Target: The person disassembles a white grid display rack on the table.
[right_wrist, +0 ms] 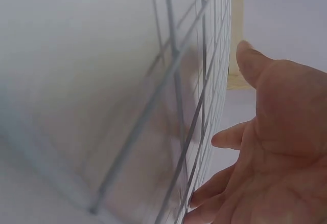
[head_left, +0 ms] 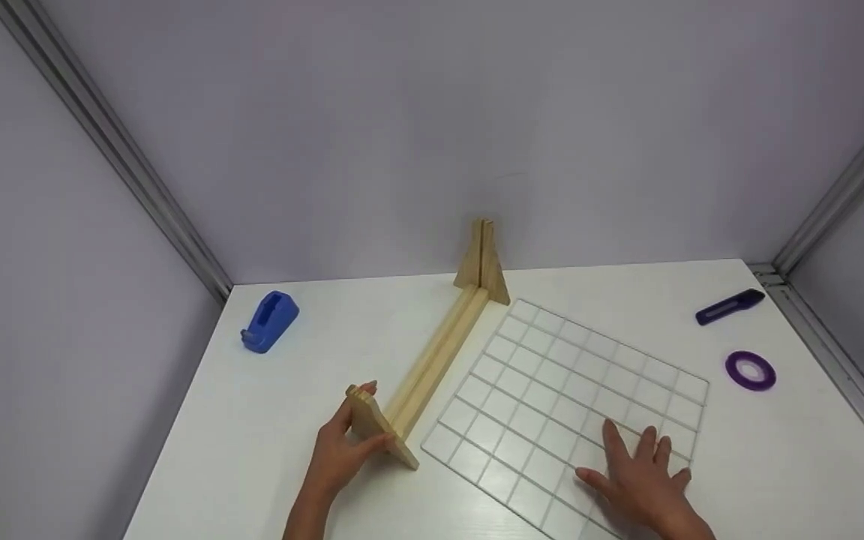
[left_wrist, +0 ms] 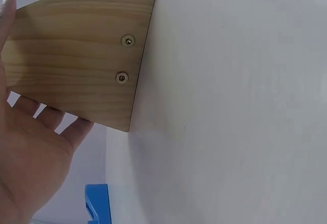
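Head view, left hand (head_left: 338,450) gripping wooden stand (head_left: 432,352), right hand (head_left: 638,476) spread flat on wire grid (head_left: 552,390), blue tape dispenser (head_left: 269,321) apart

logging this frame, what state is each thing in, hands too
wooden stand: upright on the table, near end held by the left hand
wire grid: flat on the table, beside the stand
left hand: gripping the stand's end piece
right hand: open, fingers spread on the grid
tape roll: lying flat
tape dispenser: upright
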Motion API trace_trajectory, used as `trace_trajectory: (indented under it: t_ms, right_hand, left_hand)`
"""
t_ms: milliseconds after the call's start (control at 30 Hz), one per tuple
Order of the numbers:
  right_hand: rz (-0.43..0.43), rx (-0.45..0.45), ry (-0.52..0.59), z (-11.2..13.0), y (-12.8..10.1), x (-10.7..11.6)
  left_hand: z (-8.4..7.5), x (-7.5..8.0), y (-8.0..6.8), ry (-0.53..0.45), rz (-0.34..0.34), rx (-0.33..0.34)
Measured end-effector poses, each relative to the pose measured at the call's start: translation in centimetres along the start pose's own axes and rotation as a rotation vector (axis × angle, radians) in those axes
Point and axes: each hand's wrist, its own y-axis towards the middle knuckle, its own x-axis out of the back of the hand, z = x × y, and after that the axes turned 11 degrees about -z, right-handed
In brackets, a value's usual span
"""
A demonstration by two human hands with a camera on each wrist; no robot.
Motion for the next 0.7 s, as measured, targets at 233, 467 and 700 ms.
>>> trace_trajectory:
  t_ms: [233, 467, 700]
  right_hand:
    - [0.000, 0.021, -0.011, 0.1, -0.6, -0.4]
    - [0.010, 0.044, 0.005, -0.6, -0.5, -0.6]
    - [0.067, 0.035, 0.075, -1.7, 0.2, -0.3]
  left_hand:
    - [0.3, -0.3, -0.2, 0.006, -0.049, -0.014]
    - [0.3, -0.5, -0.4, 0.009, -0.072, -0.005]
    - [0.4, -0.8, -0.7, 0.012, -0.098, -0.012]
